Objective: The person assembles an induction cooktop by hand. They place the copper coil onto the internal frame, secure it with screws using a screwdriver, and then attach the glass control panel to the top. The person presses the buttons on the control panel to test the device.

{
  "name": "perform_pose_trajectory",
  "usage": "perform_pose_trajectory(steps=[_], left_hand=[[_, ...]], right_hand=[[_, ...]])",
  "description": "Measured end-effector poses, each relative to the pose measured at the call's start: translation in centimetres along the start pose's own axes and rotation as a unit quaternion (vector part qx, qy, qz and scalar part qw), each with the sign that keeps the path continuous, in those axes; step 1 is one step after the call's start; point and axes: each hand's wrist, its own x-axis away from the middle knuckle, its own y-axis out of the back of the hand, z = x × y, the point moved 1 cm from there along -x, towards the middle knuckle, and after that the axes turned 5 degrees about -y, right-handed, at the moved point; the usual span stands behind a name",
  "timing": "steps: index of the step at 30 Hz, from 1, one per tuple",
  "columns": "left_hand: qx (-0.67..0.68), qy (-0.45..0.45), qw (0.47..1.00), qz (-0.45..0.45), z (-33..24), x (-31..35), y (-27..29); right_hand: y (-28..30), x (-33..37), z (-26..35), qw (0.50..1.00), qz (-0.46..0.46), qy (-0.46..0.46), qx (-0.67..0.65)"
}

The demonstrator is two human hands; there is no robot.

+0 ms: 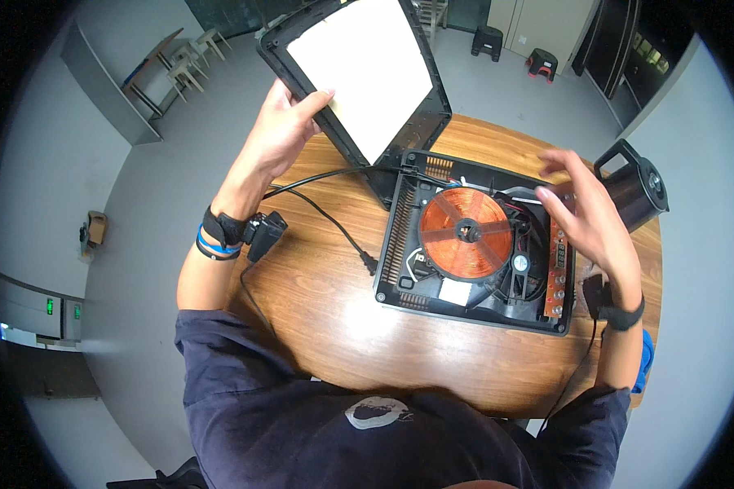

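Observation:
My left hand [284,130] is closed on the edge of a black cover panel [420,130], thumb over a white sheet [363,77] on its inner face. The panel stands tilted up beyond an opened induction cooker [390,244] on the wooden table. A round copper coil [443,220] lies inside the cooker's black housing. Along its right side runs an orange-brown circuit board [557,281] with buttons and a small display. My right hand [585,208] hovers over that board's far end, fingers apart and holding nothing.
A dark jug [632,191] with a handle stands at the table's right. A black power cord with a plug [369,262] lies left of the cooker on the table [326,285]. Cables hang from both wrist straps. Two small stools [487,42] stand on the floor beyond.

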Motion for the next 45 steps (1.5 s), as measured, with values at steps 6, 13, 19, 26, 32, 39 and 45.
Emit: perform_pose_trajectory(steps=[6,13,19,26,32,39,45], left_hand=[[-0.035,0.015,0.999,-0.030,0.4,-0.1,1.9],[0.045,0.032,0.997,-0.061,1.1,0.6,3.4],[0.088,0.058,0.991,-0.085,1.6,1.1,5.8],[0.124,0.041,0.983,-0.132,1.9,0.0,7.8],[0.159,-0.041,0.975,-0.148,1.8,-1.9,10.6],[0.274,-0.023,0.943,-0.189,1.2,-0.7,10.4],[0.315,-0.019,0.931,-0.182,1.2,-2.7,8.7]], right_hand=[[-3.9,-12.9,-1.4,0.993,0.042,0.106,0.023],[-9.7,-28.6,-6.9,0.965,0.256,-0.046,-0.018],[-12.2,-31.6,-5.3,0.939,0.304,-0.092,-0.136],[-12.6,-31.7,-3.1,0.948,0.304,-0.098,0.016],[-12.0,-29.5,-3.4,0.974,0.175,-0.076,-0.120],[-6.3,-26.1,-0.1,0.883,0.106,0.038,-0.456],[-3.3,-24.5,-0.9,0.859,0.089,0.071,-0.499]])
